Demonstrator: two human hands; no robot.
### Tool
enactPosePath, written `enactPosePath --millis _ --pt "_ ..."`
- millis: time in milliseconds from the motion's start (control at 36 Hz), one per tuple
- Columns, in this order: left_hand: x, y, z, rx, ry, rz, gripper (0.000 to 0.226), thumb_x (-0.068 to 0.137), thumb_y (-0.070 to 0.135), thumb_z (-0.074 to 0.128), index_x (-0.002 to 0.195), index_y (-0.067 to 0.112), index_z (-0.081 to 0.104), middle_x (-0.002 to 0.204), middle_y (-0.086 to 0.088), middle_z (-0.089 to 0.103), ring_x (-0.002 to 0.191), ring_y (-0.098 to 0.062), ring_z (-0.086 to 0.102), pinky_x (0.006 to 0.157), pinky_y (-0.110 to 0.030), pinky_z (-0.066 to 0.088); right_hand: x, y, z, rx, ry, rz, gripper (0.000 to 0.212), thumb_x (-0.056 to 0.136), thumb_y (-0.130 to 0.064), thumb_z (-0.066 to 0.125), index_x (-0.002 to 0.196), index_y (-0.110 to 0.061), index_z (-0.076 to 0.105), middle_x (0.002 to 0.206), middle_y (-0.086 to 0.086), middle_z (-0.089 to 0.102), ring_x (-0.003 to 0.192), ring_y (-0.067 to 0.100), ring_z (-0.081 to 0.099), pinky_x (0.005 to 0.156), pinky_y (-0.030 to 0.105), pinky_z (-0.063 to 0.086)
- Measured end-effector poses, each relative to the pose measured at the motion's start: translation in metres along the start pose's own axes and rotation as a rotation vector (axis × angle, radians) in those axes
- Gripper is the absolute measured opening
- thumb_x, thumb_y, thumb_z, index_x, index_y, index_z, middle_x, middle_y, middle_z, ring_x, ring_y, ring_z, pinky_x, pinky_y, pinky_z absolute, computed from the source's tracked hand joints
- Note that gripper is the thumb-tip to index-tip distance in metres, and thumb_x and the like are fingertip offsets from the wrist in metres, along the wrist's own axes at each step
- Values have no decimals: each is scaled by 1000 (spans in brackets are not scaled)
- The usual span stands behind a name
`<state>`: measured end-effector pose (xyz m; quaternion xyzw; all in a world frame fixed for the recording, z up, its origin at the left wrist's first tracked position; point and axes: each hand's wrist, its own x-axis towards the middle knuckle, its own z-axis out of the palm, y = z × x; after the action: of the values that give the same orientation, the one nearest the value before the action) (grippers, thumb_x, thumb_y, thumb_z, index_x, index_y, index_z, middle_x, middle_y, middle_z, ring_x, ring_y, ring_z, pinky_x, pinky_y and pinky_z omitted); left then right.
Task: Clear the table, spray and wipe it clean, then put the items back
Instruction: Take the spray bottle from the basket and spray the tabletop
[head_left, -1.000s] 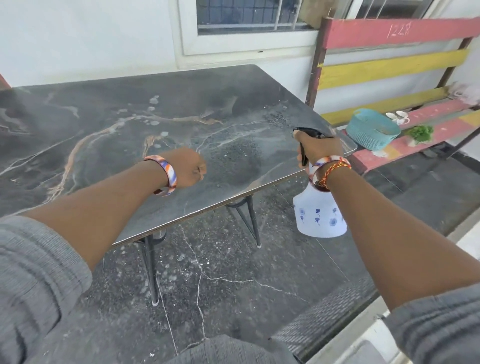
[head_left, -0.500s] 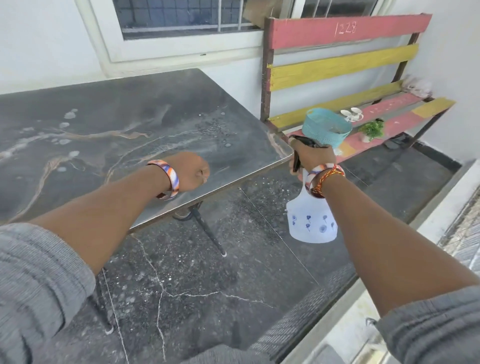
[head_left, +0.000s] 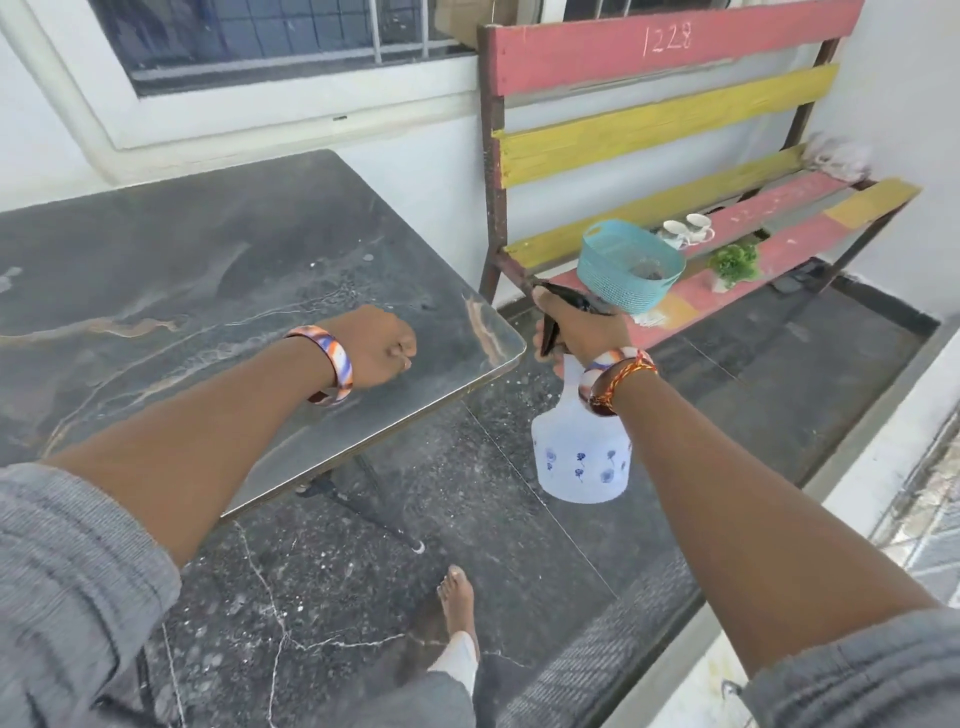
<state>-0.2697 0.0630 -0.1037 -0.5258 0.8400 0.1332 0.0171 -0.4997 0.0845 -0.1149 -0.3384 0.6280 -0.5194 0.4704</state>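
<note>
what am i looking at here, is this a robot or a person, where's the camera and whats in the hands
No robot here: it is a person, filmed by one wide-angle camera worn on the head, looking forward and down, so the two arms reach out from the bottom of the picture. The right hand holds a white spray bottle by its black trigger head, hanging beside the table, above the floor. The left hand is curled into a fist over the dark marble-look table, near its corner; I cannot see anything in it. The tabletop shows pale smears and droplets but no objects. To the right stands a red and yellow bench carrying a teal basket, two white cups and a small green plant. A bare foot shows on the floor below.
</note>
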Motion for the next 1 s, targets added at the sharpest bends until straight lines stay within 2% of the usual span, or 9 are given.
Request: enactPosePath --millis 167,333,444,500,556,639,778,917,1000 --pt "93 24 -8 -19 13 36 28 90 16 49 114 13 62 120 -9 63 112 -28 56 94 -31 44 66 -16 -22 -177 -32 39 52 67 -56 73 93 -12 70 91 9 73 85 26 70 69 33 57" --pt "197 46 -27 -69 -48 83 23 90 20 51 109 15 63 122 -9 61 107 -27 58 95 -35 46 136 -42 -60 -144 91 48 28 76 -49 71 84 -22 67 76 6 70 59 14 68 66 32 58" --pt "256 70 -37 -64 -64 145 26 92 19 48 114 12 60 123 -10 60 112 -28 55 94 -30 43 184 -47 -85 -153 243 56 77 50 -72 71 108 -20 69 99 2 72 92 22 67 88 39 55" --pt "282 79 -41 -73 -88 162 30 93 20 47 119 11 58 125 -9 58 114 -27 53 92 -27 41 203 -54 -97 -162 289 62 56 62 -64 71 98 -20 73 85 0 71 82 21 67 85 38 56" --pt "307 87 -44 -78 -104 187 29 93 15 46 117 7 60 122 -10 61 113 -27 54 91 -27 41 222 -64 -110 -159 321 80 34 81 -48 66 88 -16 72 68 -3 62 64 17 59 68 18 56" --pt "341 98 -47 -79 -125 209 27 93 12 44 114 6 61 113 -11 66 111 -26 57 92 -28 42 254 -72 -130 -185 316 144 41 89 -45 56 92 -4 64 61 -3 49 53 10 44 39 7 38" --pt "407 111 -38 -56 -187 150 32 94 18 46 123 10 55 129 -10 57 118 -25 52 93 -26 39 329 -75 -161 -192 322 186 51 89 -45 55 111 0 61 65 -1 50 52 9 42 64 25 37" --pt "469 123 -30 -18 -290 47 23 95 19 42 108 7 56 116 -9 54 106 -22 51 88 -25 37 407 -77 -182 -199 301 194 47 86 -38 61 126 -16 53 88 6 57 64 16 48 68 27 37" --pt "507 126 -26 -19 -357 -46 29 95 18 40 104 -4 56 114 -16 56 105 -25 52 88 -29 42 446 -82 -192 -217 209 311 46 89 -21 57 131 -6 46 90 3 52 72 21 47 54 26 37"
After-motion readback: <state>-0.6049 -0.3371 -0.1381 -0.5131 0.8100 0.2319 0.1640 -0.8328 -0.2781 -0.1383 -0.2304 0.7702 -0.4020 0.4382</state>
